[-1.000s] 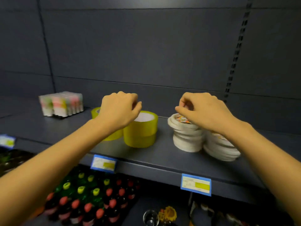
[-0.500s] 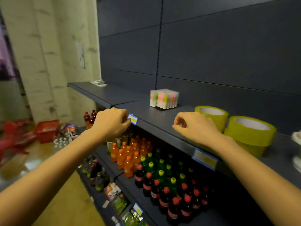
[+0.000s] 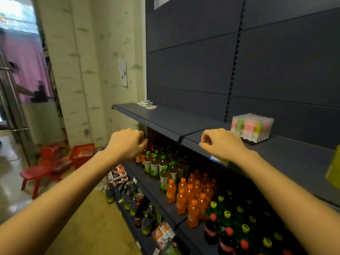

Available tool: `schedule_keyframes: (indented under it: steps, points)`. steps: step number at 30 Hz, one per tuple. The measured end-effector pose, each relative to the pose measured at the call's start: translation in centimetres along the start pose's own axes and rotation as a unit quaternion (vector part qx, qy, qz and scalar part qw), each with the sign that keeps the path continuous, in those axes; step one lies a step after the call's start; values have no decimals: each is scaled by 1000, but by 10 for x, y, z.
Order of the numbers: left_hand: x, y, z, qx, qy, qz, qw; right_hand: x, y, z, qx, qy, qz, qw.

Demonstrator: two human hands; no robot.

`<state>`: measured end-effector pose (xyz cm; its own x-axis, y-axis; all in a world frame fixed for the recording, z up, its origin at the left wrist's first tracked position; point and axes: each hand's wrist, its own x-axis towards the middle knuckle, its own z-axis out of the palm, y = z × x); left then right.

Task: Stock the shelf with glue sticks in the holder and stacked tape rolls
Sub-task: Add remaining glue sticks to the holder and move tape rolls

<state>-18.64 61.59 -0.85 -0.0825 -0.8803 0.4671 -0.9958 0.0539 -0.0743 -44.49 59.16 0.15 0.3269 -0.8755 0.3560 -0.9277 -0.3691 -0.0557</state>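
Here the glue sticks (image 3: 251, 127), pastel pink, green and yellow, are standing packed upright in a clear holder on the dark shelf (image 3: 287, 159). The left hand (image 3: 127, 144) and right hand (image 3: 221, 144) are hovering loosely curled, gripping nothing.

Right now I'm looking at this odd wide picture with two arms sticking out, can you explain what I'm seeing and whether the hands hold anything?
This is one view from a camera worn on a person's head, looking forward and down, so the arms are that person's own. The left hand and right hand are loosely curled, and nothing shows in either. They hover at the front edge of a dark shelf. On it stands a clear holder of pastel glue sticks, with small white items at the far end. A yellow roll peeks in at right. Drink bottles fill the lower shelves.
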Motion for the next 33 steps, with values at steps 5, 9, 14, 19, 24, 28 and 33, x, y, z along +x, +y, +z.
schedule_keyframes:
  steps: [5, 9, 14, 19, 24, 28, 33]
  points:
    - [25, -57, 25, -19, 0, 9, 1000, 54, -42, 24, 11, -12, 22, 1000]
    - [42, -92, 53, -19, 0, 24, 1000, 100, -73, 44, 8, -13, 10, 1000]
    - [87, -141, 84, -15, 3, 11, 1000, 171, -101, 71, -2, -31, -8, 999]
    - [159, -185, 115, -25, 22, -4, 999, 271, -119, 105, -8, -29, -8, 1000]
    - [217, -237, 152, -28, 22, -17, 999, 372, -142, 145, -6, -39, 11, 999]
    - [264, -273, 177, -62, 32, -53, 996, 432, -167, 174, -10, -23, 18, 1000]
    - [317, -318, 215, -78, 31, -46, 995, 493, -190, 206, -27, -38, 30, 998]
